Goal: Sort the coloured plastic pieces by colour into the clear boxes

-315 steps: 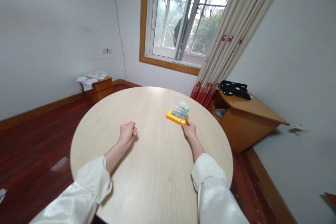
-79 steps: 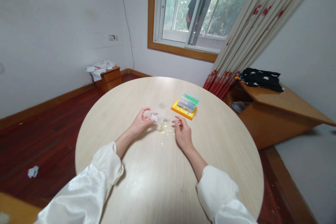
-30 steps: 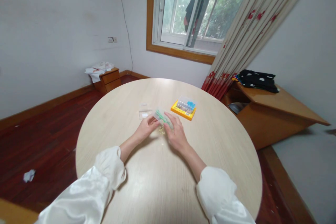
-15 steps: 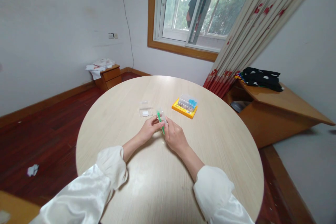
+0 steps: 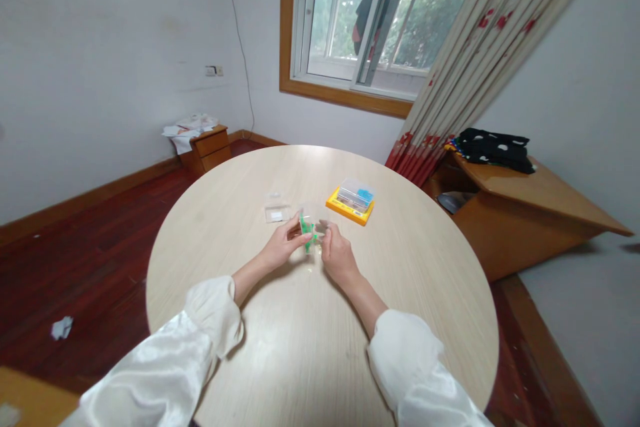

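Tilted up over the table, a small clear plastic box point(image 5: 306, 240) with green pieces in it is gripped between the thumb and fingers of my left hand point(image 5: 281, 244). Its see-through lid appears to stand open, though the edges are faint. Just to the right, my right hand point(image 5: 339, 255) is apart from the box, with thumb and fingers pinched; whatever lies in them is too small to make out. A few tiny shiny bits point(image 5: 310, 271) lie on the tabletop below the hands.
Beyond my left hand lies a clear plastic case point(image 5: 277, 213). A yellow box point(image 5: 349, 207) carries another clear case point(image 5: 356, 195) with blue pieces. All rest on the round wooden table point(image 5: 280, 373). A curtain point(image 5: 465, 67) and a cabinet point(image 5: 505, 213) stand at the right.
My right hand has come away from the box to the right. The box in my left hand has turned, and more of its green contents show.
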### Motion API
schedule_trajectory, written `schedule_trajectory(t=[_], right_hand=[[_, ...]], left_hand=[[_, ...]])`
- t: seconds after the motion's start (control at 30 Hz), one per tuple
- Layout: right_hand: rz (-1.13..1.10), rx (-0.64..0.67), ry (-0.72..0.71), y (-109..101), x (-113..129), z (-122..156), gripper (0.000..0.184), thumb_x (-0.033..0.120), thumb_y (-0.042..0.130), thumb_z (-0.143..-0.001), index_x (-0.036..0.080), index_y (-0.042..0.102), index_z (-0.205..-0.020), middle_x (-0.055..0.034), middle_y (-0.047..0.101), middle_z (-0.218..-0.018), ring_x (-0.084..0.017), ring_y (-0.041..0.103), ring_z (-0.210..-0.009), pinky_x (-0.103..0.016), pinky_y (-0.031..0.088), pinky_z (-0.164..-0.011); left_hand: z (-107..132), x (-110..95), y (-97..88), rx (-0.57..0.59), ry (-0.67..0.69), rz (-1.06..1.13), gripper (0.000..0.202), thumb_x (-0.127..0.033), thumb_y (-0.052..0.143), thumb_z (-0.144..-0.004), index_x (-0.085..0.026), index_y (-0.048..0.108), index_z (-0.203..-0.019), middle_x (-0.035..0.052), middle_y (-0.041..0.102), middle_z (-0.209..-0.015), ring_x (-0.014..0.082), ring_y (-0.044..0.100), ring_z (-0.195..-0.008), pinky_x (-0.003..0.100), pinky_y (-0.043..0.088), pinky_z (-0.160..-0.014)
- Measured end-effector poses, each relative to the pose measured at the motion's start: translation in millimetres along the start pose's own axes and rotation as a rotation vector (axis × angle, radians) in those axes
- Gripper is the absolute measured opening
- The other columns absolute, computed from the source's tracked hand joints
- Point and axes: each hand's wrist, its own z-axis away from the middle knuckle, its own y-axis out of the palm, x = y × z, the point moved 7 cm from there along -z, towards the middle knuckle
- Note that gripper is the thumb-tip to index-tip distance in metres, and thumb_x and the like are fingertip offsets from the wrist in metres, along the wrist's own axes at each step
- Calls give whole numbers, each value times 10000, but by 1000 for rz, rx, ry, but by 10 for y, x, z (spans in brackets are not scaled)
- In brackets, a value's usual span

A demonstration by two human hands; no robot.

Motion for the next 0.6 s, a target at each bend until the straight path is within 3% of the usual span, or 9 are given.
schedule_trajectory(t=[0.13,0.27,0.6], right_hand=[[-68,-21,65,30,-117,8,300,307,240,-939,187,496,-1041,-116,675,-914,-197,676,-805,-341,541,-694],[-51,-48,116,29,-249,10,266,299,263,-926,188,501,-971,-109,674,-865,-202,669,-793,-351,527,-708],[-20,-108,151,26,-401,1,245,242,269,-886,180,506,-885,-101,637,-802,-202,636,-759,-347,504,-721]], left_hand=[[-6,49,-59,-34,9,-37,676,-345,696,-698,-169,480,-1313,117,578,-1223,249,479,-1207,403,342,-1045],[-2,28,-82,-23,66,-152,729,-298,686,-717,-205,398,-1380,100,528,-1294,224,347,-1328,389,234,-1115],[9,-59,-90,6,150,-272,699,-274,739,-649,-253,503,-1306,80,553,-1286,244,424,-1264,446,211,-1121]])
